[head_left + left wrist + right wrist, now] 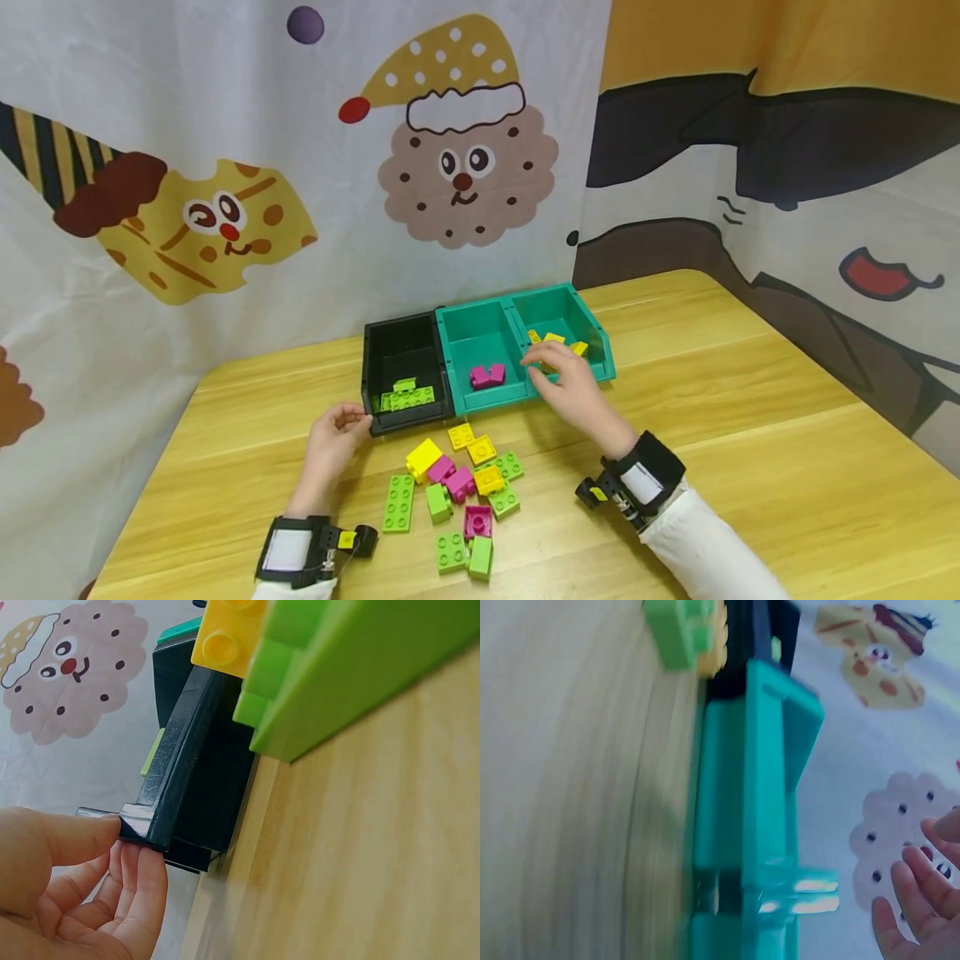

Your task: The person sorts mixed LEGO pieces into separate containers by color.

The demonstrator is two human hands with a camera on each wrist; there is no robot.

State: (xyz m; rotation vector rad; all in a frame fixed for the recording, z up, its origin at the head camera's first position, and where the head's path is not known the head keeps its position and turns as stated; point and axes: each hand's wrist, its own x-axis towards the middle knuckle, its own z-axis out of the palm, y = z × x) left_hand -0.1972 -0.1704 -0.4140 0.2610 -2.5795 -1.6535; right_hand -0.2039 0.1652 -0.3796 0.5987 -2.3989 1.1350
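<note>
At the front left corner of the black bin (406,350), my left hand (336,443) pinches the rim. The left wrist view shows the thumb (86,838) above the bin's corner and the other fingers under it. Green bricks (408,398) lie inside this bin. My right hand (573,392) is over the front of the teal bins, its fingers loosely bent and nothing in them. Beneath and beside it are the middle teal bin (474,333) with magenta bricks (487,377) and the right teal bin (551,304) with yellow bricks (578,348).
In front of the bins, loose bricks lie on the wooden table (675,350): yellow (424,457), magenta (461,484) and green, including a long green brick (398,503). A printed cloth (337,275) hangs behind the table. Each wrist wears a strapped camera.
</note>
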